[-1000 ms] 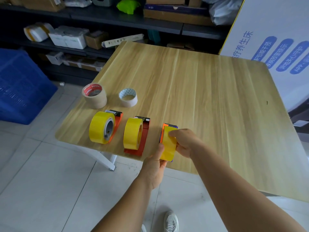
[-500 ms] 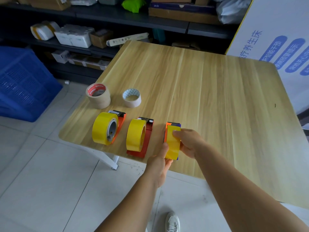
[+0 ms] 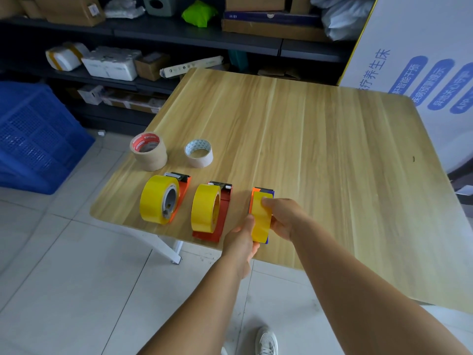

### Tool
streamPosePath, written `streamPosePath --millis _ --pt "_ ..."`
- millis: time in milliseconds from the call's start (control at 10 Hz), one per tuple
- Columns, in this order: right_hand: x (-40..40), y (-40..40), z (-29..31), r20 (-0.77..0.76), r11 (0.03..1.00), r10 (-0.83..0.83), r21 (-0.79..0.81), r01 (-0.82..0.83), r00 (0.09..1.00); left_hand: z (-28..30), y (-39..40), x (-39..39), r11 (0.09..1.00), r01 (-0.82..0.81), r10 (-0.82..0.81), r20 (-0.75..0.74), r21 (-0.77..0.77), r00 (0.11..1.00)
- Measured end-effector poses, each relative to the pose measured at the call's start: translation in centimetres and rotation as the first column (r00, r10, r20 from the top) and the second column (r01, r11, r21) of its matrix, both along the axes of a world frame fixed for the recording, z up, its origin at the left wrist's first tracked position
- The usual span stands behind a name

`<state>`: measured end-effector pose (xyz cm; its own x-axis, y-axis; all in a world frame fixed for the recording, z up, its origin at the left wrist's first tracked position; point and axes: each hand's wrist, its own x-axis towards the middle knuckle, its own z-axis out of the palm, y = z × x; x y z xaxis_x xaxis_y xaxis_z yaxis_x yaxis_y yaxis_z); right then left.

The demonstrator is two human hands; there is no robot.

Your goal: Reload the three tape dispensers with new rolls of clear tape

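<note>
Fingers [image 3: 266, 201] grip upright roll [image 3: 261, 221], cutter end [image 3: 263, 190] far.

Three dispensers [image 3: 212, 210] line the table's [image 3: 320, 155] near edge, two loose rolls [image 3: 174, 152] behind the leftmost

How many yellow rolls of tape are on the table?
3, in a row along the near edge: left roll and middle roll, each in a dispenser, and right roll, held between left hand and right hand.

three loaded dispensers [image 3: 214, 212] abreast, yellow rolls [image 3: 261, 221] upright
</note>
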<state>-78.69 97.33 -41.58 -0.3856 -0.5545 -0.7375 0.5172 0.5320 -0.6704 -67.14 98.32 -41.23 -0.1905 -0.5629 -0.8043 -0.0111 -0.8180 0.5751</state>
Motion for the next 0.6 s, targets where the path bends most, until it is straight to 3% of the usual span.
streamPosePath --millis 400,600 --pt "1.6 1.7 0.9 -0.137 0.994 0.016 0.106 -0.002 0.99 1.1 -0.1 0.6 0.973 0.187 -0.152 0.232 -0.138 0.961" --pt "1.9 3.0 4.6 -0.37 0.982 0.135 0.175 -0.073 0.919 2.9 -0.4 1.1 0.875 0.355 -0.21 0.403 -0.33 0.891"
